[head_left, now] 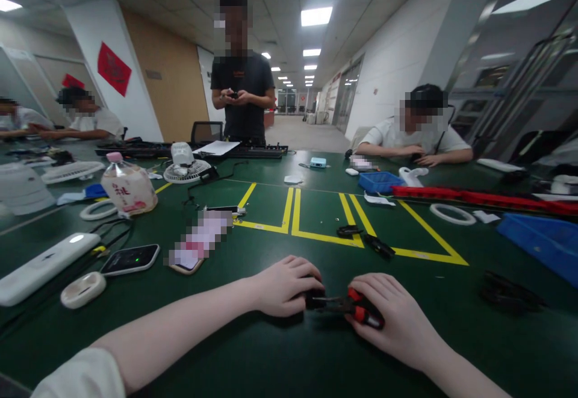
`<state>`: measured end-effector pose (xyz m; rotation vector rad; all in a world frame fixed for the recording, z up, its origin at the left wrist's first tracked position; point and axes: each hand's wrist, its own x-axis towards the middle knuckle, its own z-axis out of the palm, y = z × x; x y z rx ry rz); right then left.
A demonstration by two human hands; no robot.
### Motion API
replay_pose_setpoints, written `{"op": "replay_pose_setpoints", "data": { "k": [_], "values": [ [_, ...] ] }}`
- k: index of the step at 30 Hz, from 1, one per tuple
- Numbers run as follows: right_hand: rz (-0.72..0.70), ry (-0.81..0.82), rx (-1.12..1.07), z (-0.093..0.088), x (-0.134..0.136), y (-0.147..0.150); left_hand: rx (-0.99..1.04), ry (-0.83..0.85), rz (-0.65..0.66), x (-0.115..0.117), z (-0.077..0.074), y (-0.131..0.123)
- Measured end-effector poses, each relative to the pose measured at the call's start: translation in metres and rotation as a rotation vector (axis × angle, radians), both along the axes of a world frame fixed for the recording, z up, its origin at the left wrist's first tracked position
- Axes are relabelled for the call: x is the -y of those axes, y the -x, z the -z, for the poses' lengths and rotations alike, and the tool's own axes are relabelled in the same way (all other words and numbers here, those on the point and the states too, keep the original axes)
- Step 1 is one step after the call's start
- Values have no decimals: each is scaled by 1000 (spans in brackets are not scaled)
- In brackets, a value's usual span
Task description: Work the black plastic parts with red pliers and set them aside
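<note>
Both my hands rest on the green table [280,362] near its front edge. My right hand [392,317] is closed round the red and black handles of a pair of pliers [356,309], whose dark jaws point left. My left hand [284,286] is curled shut, knuckles up, over a small dark part [312,299] at the tip of the pliers. What that part is stays hidden under the fingers.
Small black parts [378,245] lie on the yellow floor-style markings [316,235] ahead. Left: a phone [130,258], white power bank [43,265], bottle [129,188], small fan [185,166]. Right: blue trays [542,238], red rail [478,196]. One person stands opposite; others sit around.
</note>
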<state>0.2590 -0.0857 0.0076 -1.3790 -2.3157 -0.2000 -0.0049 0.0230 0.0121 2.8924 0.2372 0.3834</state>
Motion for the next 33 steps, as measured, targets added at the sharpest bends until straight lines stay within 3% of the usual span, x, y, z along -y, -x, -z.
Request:
{"op": "replay_pose_setpoints", "data": {
  "k": [11,19,24,29,33],
  "values": [
    [9,9,-11,-12,4,10,27,30,-42,0,5,-2],
    [27,27,-25,-8,2,5,82,106,-35,-2,7,-2],
    [62,12,-42,-3,1,1,138,190,-97,0,4,0],
    [81,-34,-53,3,2,-5,214,314,-240,9,-4,2],
    [99,-54,-58,5,1,-9,159,342,-316,18,2,-1]
  ]
}}
